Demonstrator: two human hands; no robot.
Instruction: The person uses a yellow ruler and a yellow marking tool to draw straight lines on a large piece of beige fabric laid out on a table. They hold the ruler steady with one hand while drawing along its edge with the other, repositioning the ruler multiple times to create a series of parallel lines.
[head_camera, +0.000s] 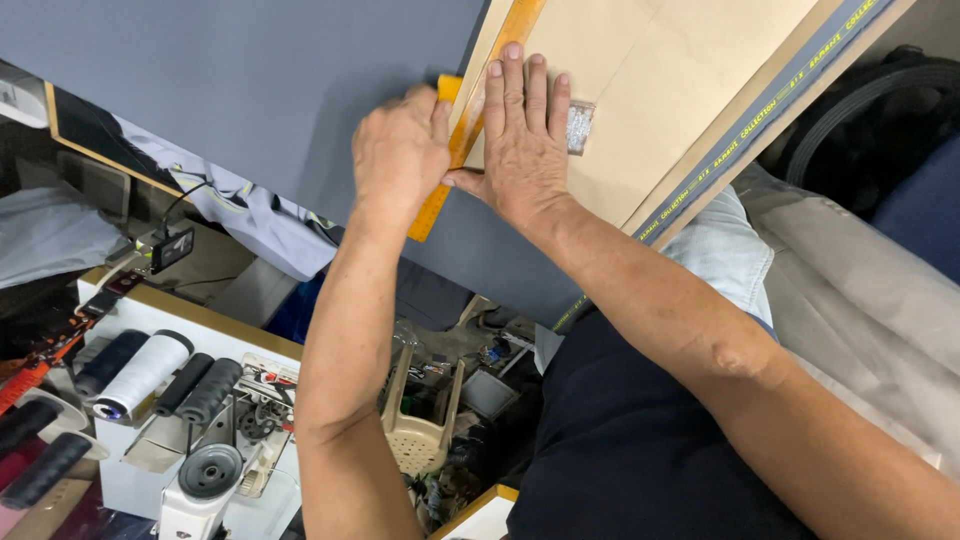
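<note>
Grey fabric (250, 90) lies spread on the table, with a brown paper pattern (680, 70) on top of it. A long orange ruler (432, 205) runs along the pattern's edge. My right hand (520, 140) lies flat, fingers spread, over the ruler and the paper, thumb against the ruler. A small silvery piece (580, 127) sits by its little finger. My left hand (400, 150) is closed around a small yellow piece, probably chalk (449, 87), held on the fabric beside the ruler; it is motion-blurred.
The fabric's selvedge (760, 110) with yellow lettering runs along the table's near edge. A white sewing machine (200, 470) with dark and white thread spools (150, 370) stands bottom left. A beige plastic basket (425, 430) and small clutter sit below the table. Pale cloth (860, 290) is at right.
</note>
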